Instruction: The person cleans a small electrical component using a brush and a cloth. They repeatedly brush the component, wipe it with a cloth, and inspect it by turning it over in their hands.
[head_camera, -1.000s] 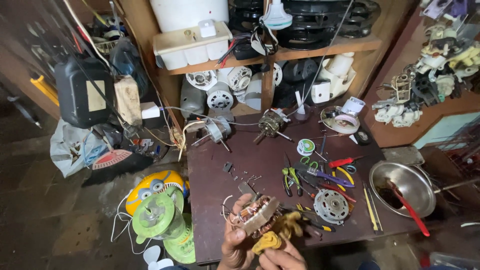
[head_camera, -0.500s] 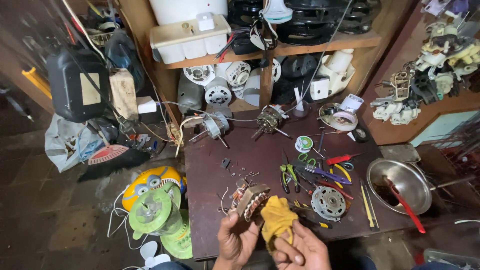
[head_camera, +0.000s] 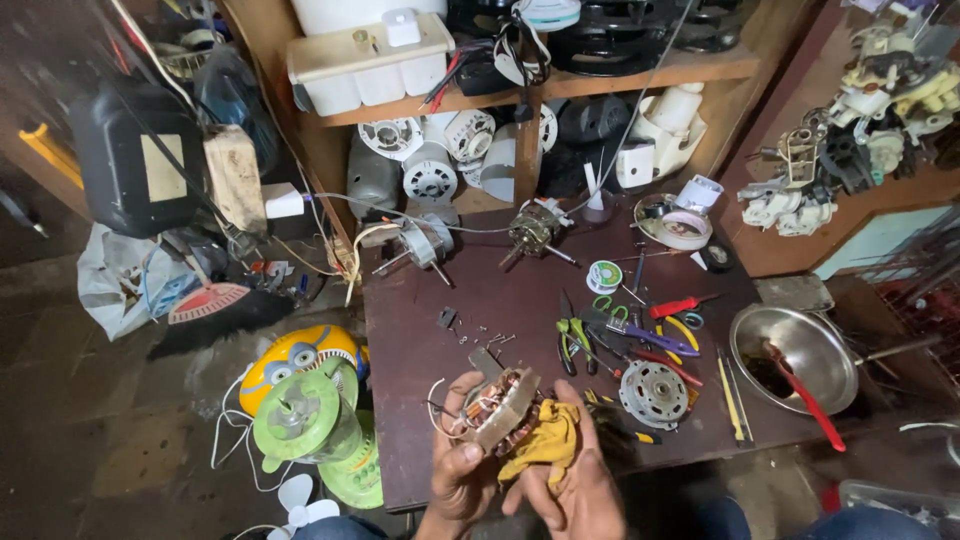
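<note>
Low at the near edge of the dark worktop (head_camera: 520, 300), the left hand (head_camera: 462, 480) cradles a motor stator (head_camera: 497, 405), copper windings showing, its fingers curled around the metal core with the thumb pinching the near rim. The right hand (head_camera: 570, 485) presses a yellow rag (head_camera: 545, 445) against the stator's side, fingers closed together over the cloth. To wipe this well, I'd say keep the left grip on the steel lamination, not on the thin loose leads (head_camera: 436, 400) trailing off to the left, and rub lightly so the cloth doesn't snag the windings. Turning the stator a little between strokes looks wiser than scrubbing one spot. Just beside, a round end cover (head_camera: 653, 393) lies flat, with green-handled pliers (head_camera: 570, 340) and a red-handled screwdriver (head_camera: 680, 305) near.
</note>
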